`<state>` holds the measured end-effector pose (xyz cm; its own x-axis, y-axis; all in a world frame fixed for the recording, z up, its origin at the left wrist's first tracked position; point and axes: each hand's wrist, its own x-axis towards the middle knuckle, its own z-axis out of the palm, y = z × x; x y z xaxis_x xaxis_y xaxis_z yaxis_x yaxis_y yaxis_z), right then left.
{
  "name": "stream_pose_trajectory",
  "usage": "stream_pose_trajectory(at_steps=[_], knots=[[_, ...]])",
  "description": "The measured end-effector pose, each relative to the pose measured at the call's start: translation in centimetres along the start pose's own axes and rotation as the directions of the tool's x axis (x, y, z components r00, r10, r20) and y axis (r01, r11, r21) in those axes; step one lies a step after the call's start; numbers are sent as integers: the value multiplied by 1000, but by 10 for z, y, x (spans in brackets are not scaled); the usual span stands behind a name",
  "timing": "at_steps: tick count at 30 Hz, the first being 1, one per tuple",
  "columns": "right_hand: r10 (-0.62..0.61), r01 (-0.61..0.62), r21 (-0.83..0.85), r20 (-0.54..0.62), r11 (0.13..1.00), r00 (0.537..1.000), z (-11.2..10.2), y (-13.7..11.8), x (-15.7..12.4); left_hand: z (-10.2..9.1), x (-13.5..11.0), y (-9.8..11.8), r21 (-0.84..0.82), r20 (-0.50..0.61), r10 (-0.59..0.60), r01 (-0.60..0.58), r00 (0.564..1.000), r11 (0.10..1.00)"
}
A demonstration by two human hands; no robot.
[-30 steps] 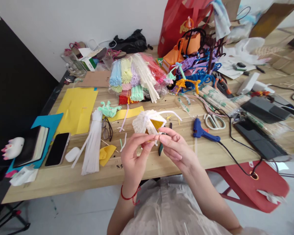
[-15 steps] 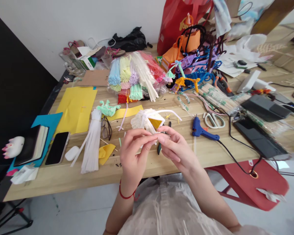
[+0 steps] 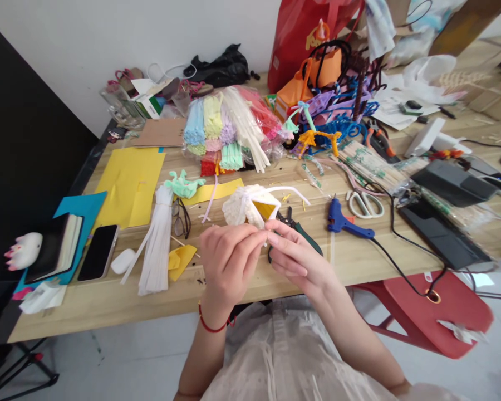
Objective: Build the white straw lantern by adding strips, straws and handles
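My left hand (image 3: pixel 231 253) and my right hand (image 3: pixel 298 253) meet fingertip to fingertip above the table's front part. Both are closed in a pinch. Whatever lies between the fingertips is mostly covered; only a small pale bit shows. Just beyond the fingers sits a fuzzy white piece (image 3: pixel 237 205) with a yellow inside, and a pale lilac pipe cleaner (image 3: pixel 291 190) reaches right from it. Dark green-handled pliers (image 3: pixel 308 238) lie behind my right hand, partly hidden by it.
A blue glue gun (image 3: pixel 348 221) and white scissors (image 3: pixel 365 205) lie to the right. At the left are white pipe cleaners (image 3: pixel 155 250), glasses (image 3: pixel 181 218), a phone (image 3: pixel 98 252) and yellow sheets (image 3: pixel 127 178). Bundled coloured pipe cleaners (image 3: pixel 225 125) lie at the back.
My left hand has rolled over so that its back faces up more, and its fingers have curled in. The right hand has shifted slightly, and more of the pliers shows.
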<state>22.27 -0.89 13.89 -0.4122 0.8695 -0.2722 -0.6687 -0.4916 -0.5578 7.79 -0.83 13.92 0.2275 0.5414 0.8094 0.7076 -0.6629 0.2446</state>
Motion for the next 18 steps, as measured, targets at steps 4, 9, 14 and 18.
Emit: stream_pose_trajectory(at_steps=[4,9,14,18], knots=[[89,-95,133,50,987,995,1,0,0,0,0,1,0,-5,-15,15,1000,1000],[163,-200,281,149,939,975,-4,3,2,1,1,6,-57,-35,-80,78,996,995],[165,-272,386,288,882,943,-11,8,6,-1,1,8,-139,-36,-146,139,989,980],[152,-282,439,308,853,939,-13,11,6,-3,5,10,-175,-3,-188,184,982,967]])
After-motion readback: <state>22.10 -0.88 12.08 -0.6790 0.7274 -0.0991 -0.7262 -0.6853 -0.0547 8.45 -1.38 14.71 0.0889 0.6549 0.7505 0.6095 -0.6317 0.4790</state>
